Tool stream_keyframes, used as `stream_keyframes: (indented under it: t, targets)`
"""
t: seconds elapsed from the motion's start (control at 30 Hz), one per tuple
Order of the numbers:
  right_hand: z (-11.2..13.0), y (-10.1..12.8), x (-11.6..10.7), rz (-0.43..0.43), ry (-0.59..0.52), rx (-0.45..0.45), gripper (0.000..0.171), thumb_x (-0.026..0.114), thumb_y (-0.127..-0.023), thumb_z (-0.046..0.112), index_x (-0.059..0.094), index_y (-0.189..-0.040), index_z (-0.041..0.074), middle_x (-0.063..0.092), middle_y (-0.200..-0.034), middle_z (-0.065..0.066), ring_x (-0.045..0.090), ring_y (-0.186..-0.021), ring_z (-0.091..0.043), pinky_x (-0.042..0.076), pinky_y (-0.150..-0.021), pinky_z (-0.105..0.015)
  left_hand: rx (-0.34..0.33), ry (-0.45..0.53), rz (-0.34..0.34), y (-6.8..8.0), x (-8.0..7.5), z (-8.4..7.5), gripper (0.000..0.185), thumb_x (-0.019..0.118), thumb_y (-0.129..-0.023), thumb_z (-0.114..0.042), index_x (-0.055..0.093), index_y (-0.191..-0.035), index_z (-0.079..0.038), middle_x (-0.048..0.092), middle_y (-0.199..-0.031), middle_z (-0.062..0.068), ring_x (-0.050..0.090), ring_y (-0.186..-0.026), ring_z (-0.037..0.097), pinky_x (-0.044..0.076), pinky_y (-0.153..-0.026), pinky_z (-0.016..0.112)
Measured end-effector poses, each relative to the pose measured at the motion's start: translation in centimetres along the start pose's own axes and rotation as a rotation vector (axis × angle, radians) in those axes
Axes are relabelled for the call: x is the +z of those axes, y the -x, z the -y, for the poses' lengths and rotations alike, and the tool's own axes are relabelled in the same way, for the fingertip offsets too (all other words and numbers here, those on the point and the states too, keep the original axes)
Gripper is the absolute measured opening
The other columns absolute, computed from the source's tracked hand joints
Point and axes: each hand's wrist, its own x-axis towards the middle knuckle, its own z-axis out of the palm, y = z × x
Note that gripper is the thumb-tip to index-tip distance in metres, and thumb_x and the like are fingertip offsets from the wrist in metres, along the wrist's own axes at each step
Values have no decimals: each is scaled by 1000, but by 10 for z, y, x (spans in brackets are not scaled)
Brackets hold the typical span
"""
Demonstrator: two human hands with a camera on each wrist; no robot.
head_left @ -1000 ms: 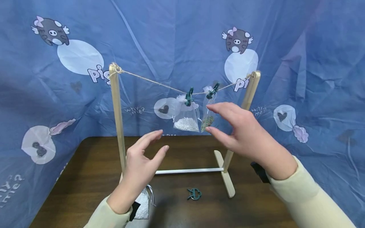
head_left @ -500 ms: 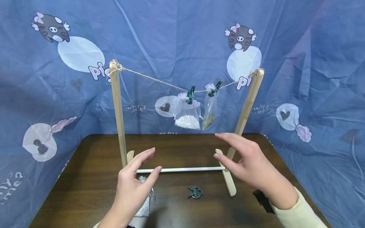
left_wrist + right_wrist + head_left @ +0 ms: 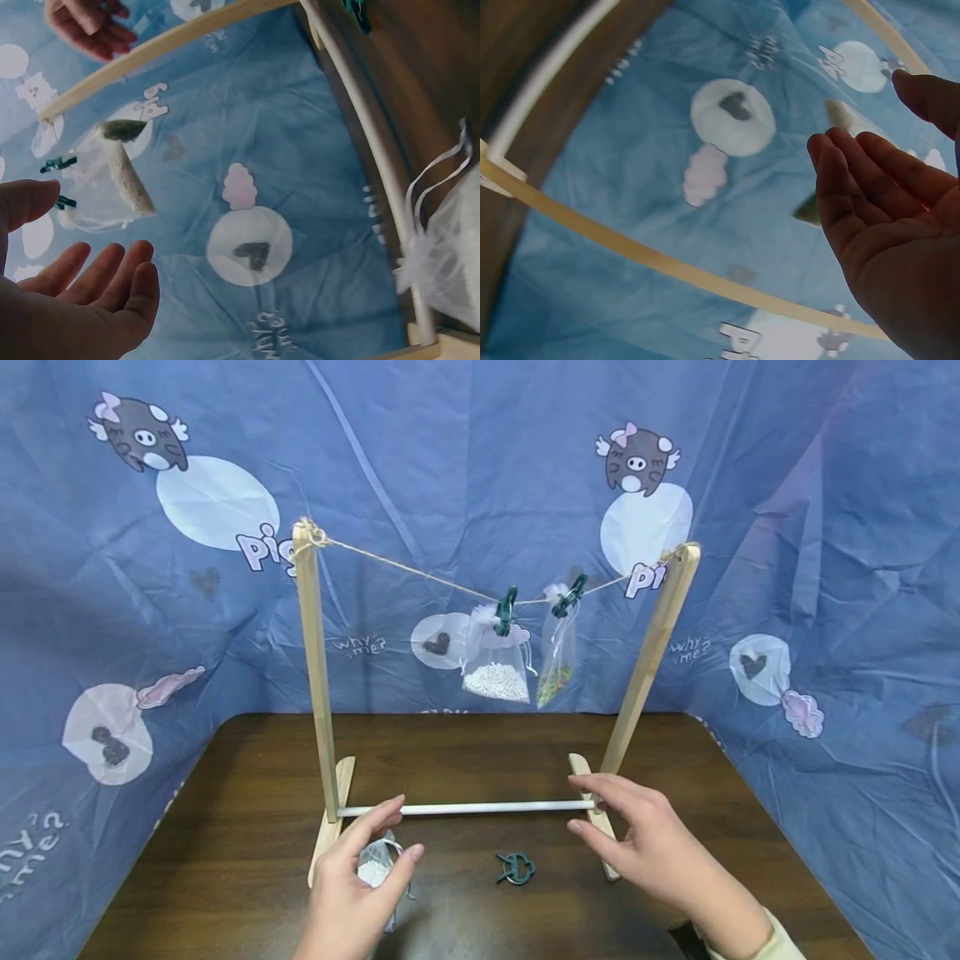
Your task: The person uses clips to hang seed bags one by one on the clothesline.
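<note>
My left hand (image 3: 358, 885) hovers over a sheer drawstring bag of white grains (image 3: 372, 870) on the table, partly hiding it; its thumb and fingers are apart with nothing between them. To the right, my right hand (image 3: 647, 835) is held in the air by the foot of the right post, its fingers loosely spread and holding nothing. Between the hands a dark green clip (image 3: 516, 868) lies on the table. From the twine (image 3: 420, 574) hang a bag of white grains (image 3: 495, 679) and a bag of green bits (image 3: 557, 681), each under a green clip (image 3: 506, 612).
The wooden stand has a left post (image 3: 313, 668), a right post (image 3: 652, 660) and a white crossbar (image 3: 480, 808) low between them. A brown table (image 3: 225, 860) carries it. Behind hangs a blue printed cloth (image 3: 405, 443).
Both hands have come down from near the hanging bags towards the table, the left over the lying bag, the right beside the right foot. The hanging bag of green bits has turned slightly.
</note>
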Motion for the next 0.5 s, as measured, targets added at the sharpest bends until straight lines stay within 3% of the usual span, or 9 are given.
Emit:
stream_keyframes:
  t: [0.13, 0.23, 0.5]
  targets:
    - [-3, 12, 12, 29, -22, 17, 48, 83, -84, 5, 66, -129, 7, 68, -123, -2, 67, -103, -19, 56, -79, -29, -105, 34, -38, 7, 0, 2, 56, 86, -73, 9, 73, -123, -13, 73, -106, -4, 68, -98, 13, 47, -90, 18]
    - [-5, 18, 20, 59, -17, 27, 45, 83, -84, 8, 67, -126, 6, 68, -121, -2, 67, -106, -19, 57, -81, -34, -146, 36, -38, 11, 0, 5, 54, 86, -72, 10, 74, -121, -11, 74, -105, -4, 68, -96, 13, 48, -88, 17]
    - [-12, 30, 43, 165, -29, 80, 41, 84, -83, 7, 69, -121, 6, 70, -115, -3, 68, -101, -19, 59, -77, -36, -124, -14, 51, 24, 11, 17, 55, 87, -70, 8, 71, -121, -8, 73, -111, -1, 69, -98, 19, 52, -86, 22]
